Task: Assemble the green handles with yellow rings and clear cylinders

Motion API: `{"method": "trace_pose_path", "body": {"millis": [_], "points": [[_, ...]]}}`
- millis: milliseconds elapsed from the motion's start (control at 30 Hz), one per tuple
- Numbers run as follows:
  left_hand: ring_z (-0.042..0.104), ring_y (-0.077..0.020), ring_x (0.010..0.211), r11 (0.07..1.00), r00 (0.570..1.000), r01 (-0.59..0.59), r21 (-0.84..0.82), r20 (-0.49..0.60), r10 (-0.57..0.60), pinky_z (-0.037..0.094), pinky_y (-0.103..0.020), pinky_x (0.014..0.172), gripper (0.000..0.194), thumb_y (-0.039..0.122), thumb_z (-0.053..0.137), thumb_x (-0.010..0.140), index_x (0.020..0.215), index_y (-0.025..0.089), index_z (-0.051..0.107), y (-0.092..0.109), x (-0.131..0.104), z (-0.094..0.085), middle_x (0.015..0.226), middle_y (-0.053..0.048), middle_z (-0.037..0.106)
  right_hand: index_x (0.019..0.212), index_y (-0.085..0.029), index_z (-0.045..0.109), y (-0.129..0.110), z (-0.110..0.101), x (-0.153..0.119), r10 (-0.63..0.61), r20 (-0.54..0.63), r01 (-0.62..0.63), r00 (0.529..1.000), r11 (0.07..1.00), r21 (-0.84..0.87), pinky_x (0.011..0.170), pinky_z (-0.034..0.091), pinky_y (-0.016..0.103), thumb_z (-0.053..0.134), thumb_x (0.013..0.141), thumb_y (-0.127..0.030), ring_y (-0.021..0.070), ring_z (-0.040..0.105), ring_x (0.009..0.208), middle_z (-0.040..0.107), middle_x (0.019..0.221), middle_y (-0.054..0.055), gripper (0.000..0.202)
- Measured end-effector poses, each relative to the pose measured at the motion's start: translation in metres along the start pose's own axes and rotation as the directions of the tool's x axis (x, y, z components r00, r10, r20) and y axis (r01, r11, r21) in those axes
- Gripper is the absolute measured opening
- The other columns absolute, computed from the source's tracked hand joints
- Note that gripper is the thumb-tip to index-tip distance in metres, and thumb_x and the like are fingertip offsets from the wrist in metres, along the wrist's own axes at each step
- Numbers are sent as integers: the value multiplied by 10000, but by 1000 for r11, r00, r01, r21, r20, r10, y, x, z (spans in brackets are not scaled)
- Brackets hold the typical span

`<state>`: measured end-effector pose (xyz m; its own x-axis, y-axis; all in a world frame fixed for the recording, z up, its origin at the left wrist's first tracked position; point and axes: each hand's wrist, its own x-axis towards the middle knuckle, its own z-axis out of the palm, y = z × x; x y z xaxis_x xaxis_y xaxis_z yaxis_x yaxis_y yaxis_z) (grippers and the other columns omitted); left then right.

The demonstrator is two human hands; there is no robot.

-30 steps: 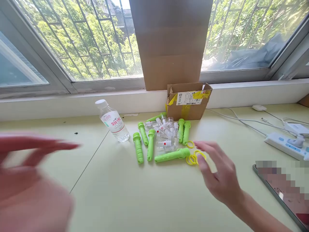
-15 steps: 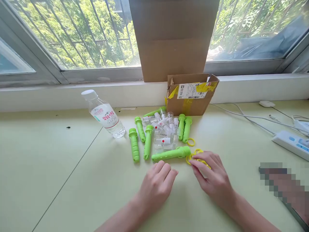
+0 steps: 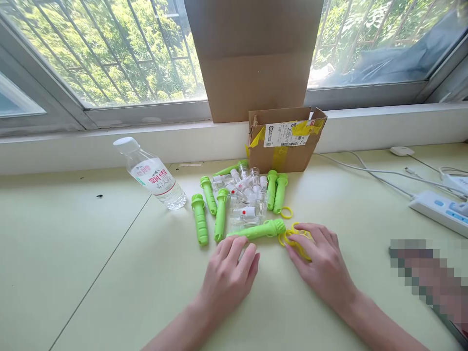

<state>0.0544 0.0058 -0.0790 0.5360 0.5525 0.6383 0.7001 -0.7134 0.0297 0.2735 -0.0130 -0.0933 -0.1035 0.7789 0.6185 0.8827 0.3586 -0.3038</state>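
My left hand [image 3: 231, 268] has its fingers loosely apart, with the fingertips at the near-left end of a green ridged plastic tube [image 3: 261, 229] with a threaded end, lying crosswise. Whether they touch it I cannot tell. Over a small pile of yellow rings [image 3: 288, 237] rests my right hand [image 3: 321, 261], its fingers spread and partly covering them. One more yellow ring [image 3: 286, 212] lies apart, behind the pile. Beyond the crosswise tube are several clear threaded pieces [image 3: 243, 212], some with white parts and red dots. More green tubes [image 3: 200, 219] flank them on both sides.
An opened cardboard box [image 3: 283, 158] stands at the back by the window wall. On the left is a tilted-looking water bottle [image 3: 155, 178]. A white power strip [image 3: 440, 212] with cables sits at the right, and a blurred dark object [image 3: 431, 287] lies nearer me.
My left hand has opened from a loose fist and reached forward to the crosswise tube's left end. The right hand's fingers have spread over the yellow rings. The view has shifted slightly.
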Motion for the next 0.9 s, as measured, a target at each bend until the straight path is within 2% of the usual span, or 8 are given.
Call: {"method": "trace_pose_path", "body": {"millis": [133,400,900], "points": [[569,-260,892,1000,998,-10,1,57,10,496,-390,748,168,120,588,824,989,150,572,1,0,2,961,-115,628,831,-201,653,0,3,-1,32,34,-32,999,999,-7,843,406,415,585,865,-192,242,569,973,622,1009,90,77],[575,-286,954,999,997,-13,45,76,10,494,-444,811,212,124,576,828,1039,140,580,1,0,3,1025,-141,624,811,-194,661,2,6,-3,14,46,-15,999,1000,19,836,410,400,558,879,-173,238,558,977,622,1012,92,125],[562,-287,984,995,992,43,86,117,-53,474,-431,841,251,162,554,847,1095,132,576,2,0,5,1053,-132,618,833,-181,639,3,3,1,-64,-45,66,997,996,67,824,422,406,607,844,-104,233,560,958,624,971,87,85]]}}
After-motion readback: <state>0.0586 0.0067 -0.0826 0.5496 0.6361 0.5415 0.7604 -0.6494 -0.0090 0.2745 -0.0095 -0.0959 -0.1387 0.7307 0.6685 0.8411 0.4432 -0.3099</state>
